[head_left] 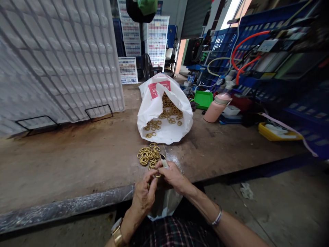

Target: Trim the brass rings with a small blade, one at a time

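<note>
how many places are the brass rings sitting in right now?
3: inside the white bag, in a loose pile on the workbench, and at least one between the left hand and right hand. More may be hidden.

Workshop: worn workbench [77, 161], stacked crates [155, 37], hoses [241, 51].

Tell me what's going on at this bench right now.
A person sits at a worn workbench, both hands together at its front edge. The left hand and right hand pinch brass rings between the fingertips; the right hand also holds a small white-tipped tool. Just beyond the hands lies a loose pile of rings. Behind it, a white plastic bag lies open, with more rings spilling from its mouth. A pink bottle stands to the right.
</note>
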`<state>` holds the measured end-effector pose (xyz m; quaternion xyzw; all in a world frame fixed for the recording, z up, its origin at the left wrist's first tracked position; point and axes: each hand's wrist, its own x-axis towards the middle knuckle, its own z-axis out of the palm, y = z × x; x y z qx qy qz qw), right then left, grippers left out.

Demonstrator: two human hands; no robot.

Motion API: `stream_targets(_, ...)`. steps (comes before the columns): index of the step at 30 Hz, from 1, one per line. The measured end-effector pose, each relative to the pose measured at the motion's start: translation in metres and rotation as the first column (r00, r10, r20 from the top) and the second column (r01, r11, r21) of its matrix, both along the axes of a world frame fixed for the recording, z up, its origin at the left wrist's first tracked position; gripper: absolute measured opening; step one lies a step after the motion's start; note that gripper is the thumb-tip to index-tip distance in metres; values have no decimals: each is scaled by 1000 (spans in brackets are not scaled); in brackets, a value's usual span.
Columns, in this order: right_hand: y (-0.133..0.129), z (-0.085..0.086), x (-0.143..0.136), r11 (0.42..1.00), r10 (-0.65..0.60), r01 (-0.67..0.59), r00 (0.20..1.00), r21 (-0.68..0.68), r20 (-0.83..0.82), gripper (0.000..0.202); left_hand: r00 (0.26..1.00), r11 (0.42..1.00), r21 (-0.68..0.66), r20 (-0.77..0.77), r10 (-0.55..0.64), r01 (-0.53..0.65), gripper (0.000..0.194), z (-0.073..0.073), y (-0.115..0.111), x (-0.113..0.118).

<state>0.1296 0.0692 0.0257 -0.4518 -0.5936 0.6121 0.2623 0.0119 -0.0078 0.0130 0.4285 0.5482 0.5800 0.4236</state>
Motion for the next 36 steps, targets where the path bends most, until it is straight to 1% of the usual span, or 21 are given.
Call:
stream_targets(2, -4, 1, -1, 1000, 5, -6, 1000, -25, -15, 9, 998, 1000, -27, 69, 11, -9, 16, 4, 0, 1)
stream_targets(4, -7, 2, -3, 1000, 14, -14, 1000, 0, -1, 14, 995, 998, -66, 92, 30, -24, 13, 8, -1, 2)
stream_targets(7, -10, 3, -5, 996, 28, -31, 999, 80, 39, 24, 989, 982, -189, 135, 54, -28, 22, 12, -4, 3)
stream_targets(9, -12, 3, -6, 991, 38, -45, 998, 129, 58, 25, 982, 959, -284, 178, 58, -5, 30, 11, -6, 3)
stream_targets(11, -14, 3, -6, 985, 53, -64, 996, 159, 72, 23, 974, 941, -337, 224, 43, 36, 36, 9, -9, 3)
stream_targets(15, -16, 3, -6, 973, 77, -96, 992, 210, 100, 18, 938, 941, -319, 346, 3, 115, 36, 6, -14, 4)
stream_targets(18, -17, 3, -7, 969, 89, -112, 990, 219, 112, 17, 909, 946, -297, 416, 6, 129, 35, 7, -16, 4)
stream_targets(26, -18, 0, -9, 971, 98, -112, 992, 209, 78, 15, 854, 957, -247, 520, -3, 153, 32, 9, -19, 3)
stream_targets(30, -17, 0, -7, 967, 64, -94, 989, 237, 135, 21, 844, 954, -254, 537, 4, 157, 33, 10, -20, 4)
stream_targets(32, -17, -1, -5, 941, 37, -108, 975, 320, 221, 23, 848, 954, -258, 530, 11, 149, 34, 10, -20, 5)
stream_targets(33, -18, -2, -3, 914, 22, -133, 960, 383, 280, 22, 853, 956, -258, 522, 15, 141, 34, 10, -20, 5)
stream_targets(35, -20, -4, 1, 836, -2, -221, 914, 501, 407, 16, 869, 958, -262, 494, 27, 119, 33, 9, -19, 4)
stream_targets(36, -22, -5, 3, 797, -9, -274, 886, 538, 464, 15, 880, 959, -263, 474, 33, 105, 33, 9, -19, 4)
